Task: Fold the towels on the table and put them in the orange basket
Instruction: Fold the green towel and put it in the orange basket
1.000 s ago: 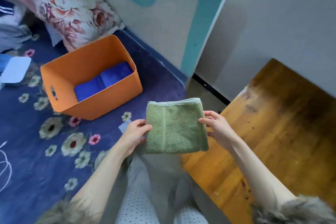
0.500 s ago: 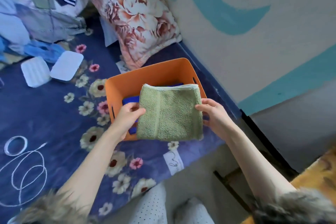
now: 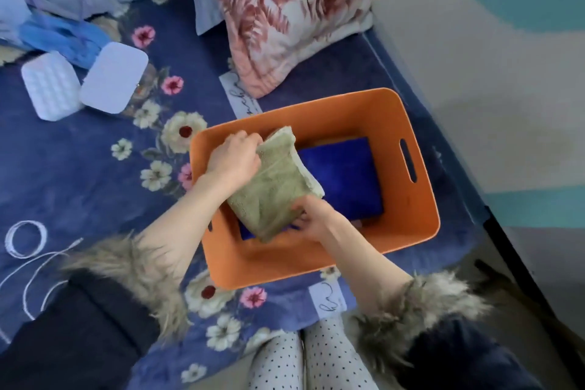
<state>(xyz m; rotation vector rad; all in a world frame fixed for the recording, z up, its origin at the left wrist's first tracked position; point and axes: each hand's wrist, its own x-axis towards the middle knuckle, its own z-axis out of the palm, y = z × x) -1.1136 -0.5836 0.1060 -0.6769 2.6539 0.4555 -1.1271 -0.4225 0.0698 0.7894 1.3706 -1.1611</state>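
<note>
We see folded green towel [image 3: 272,187] inside orange basket [image 3: 408,123], lying tilted over folded blue towel [image 3: 345,177] at basket bottom. Left hand [image 3: 232,160] grips towel's far left end, fingers curled over its edge. Right hand [image 3: 311,220] holds near end, thumb on top, fingers tucked beneath. Basket sits on navy floral bedspread [image 3: 95,174], floral pillow [image 3: 285,9] just behind it. White plastic case [image 3: 82,85] lies open, well left of basket.

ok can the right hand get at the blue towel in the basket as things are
Probably yes: the right hand is already inside the orange basket, right at the blue towel, whose right half lies bare. The hand grips the green towel, so it isn't free.
</note>
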